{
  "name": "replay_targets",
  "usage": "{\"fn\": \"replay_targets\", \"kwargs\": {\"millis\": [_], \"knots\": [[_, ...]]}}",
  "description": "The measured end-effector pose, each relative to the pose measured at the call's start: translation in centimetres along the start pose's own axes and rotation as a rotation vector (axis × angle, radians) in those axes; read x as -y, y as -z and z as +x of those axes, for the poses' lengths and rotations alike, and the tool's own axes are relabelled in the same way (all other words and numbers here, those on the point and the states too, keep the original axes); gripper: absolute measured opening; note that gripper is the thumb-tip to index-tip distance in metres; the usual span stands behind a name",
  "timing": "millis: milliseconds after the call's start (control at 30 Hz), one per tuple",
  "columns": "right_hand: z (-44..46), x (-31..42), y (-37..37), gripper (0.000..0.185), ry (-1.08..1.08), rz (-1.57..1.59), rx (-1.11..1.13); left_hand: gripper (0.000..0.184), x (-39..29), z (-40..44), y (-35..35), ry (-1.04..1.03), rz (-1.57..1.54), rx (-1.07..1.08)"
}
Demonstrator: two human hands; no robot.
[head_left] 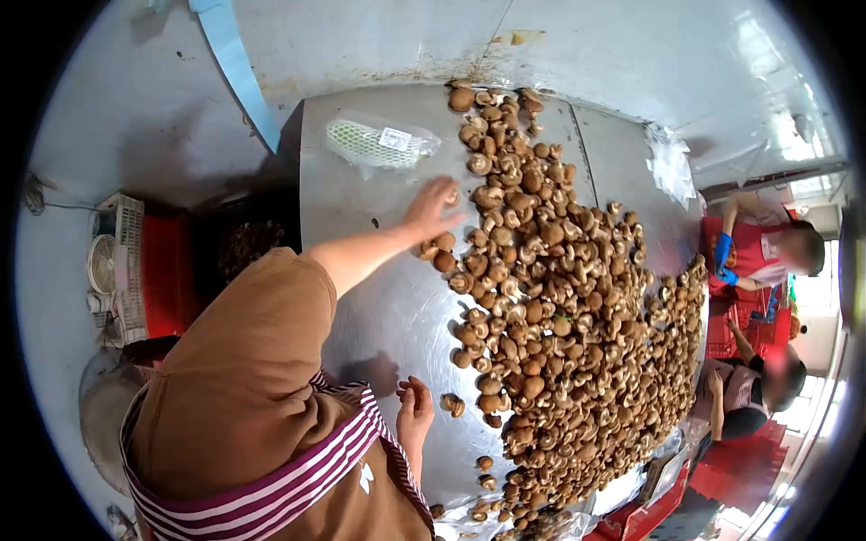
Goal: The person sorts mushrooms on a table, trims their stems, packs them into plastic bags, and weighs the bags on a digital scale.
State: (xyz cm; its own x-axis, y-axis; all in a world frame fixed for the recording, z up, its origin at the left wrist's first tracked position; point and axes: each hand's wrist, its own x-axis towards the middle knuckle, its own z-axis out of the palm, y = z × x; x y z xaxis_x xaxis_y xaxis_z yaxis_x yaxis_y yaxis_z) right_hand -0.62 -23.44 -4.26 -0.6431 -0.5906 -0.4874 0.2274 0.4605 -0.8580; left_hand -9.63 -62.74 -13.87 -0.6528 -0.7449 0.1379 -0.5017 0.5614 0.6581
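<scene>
My left hand (pixel 436 209) is over the metal table (pixel 388 288), in the upper middle of the head view. Its fingers are spread, beside the edge of a large pile of brown mushrooms (pixel 577 316). A few mushrooms (pixel 443 261) lie just below that hand. Lower in the view, my right hand (pixel 415 408) is near my apron, its fingers curled. Whatever it may hold is hidden. A small group of mushrooms (pixel 453 405) lies close to its right.
A clear package with green netting and a white label (pixel 383 144) lies on the table. Two people (pixel 753 252) (pixel 753 394) are at the far side, one in blue gloves. Crates (pixel 131 270) stand at the left. Clear plastic (pixel 669 167) lies by the wall.
</scene>
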Motion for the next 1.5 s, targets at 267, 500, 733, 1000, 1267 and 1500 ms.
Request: {"fn": "replay_targets", "kwargs": {"millis": [267, 500, 733, 1000, 1267, 1500], "knots": [[6.2, 0.4, -0.4, 0.025, 0.043, -0.287, -0.092, 0.093, -13.9, -7.1, -9.4, -0.24, -0.62, 0.309], [8.8, -0.2, -0.8, 0.044, 0.42, -0.794, -0.32, 0.062, -18.0, -6.8, -5.1, -0.593, -0.424, 0.631], [9.2, -3.4, -1.3, 0.047, 0.415, -0.981, -0.333, 0.025, -5.9, 17.8, 4.5, -0.081, -0.511, -0.236], [9.3, -5.4, -1.0, 0.055, 0.373, -0.968, -0.28, 0.054, 10.7, 29.6, 1.0, 0.339, -0.312, -0.463], [9.3, -5.6, -1.0, 0.054, 0.299, -1.009, -0.266, 0.04, 7.0, 31.1, -1.5, 0.21, -0.778, -0.314], [9.4, -5.7, -0.8, 0.057, 0.304, -1.026, -0.257, 0.046, 3.3, 31.9, -2.9, 0.054, -0.731, 0.085]]}}
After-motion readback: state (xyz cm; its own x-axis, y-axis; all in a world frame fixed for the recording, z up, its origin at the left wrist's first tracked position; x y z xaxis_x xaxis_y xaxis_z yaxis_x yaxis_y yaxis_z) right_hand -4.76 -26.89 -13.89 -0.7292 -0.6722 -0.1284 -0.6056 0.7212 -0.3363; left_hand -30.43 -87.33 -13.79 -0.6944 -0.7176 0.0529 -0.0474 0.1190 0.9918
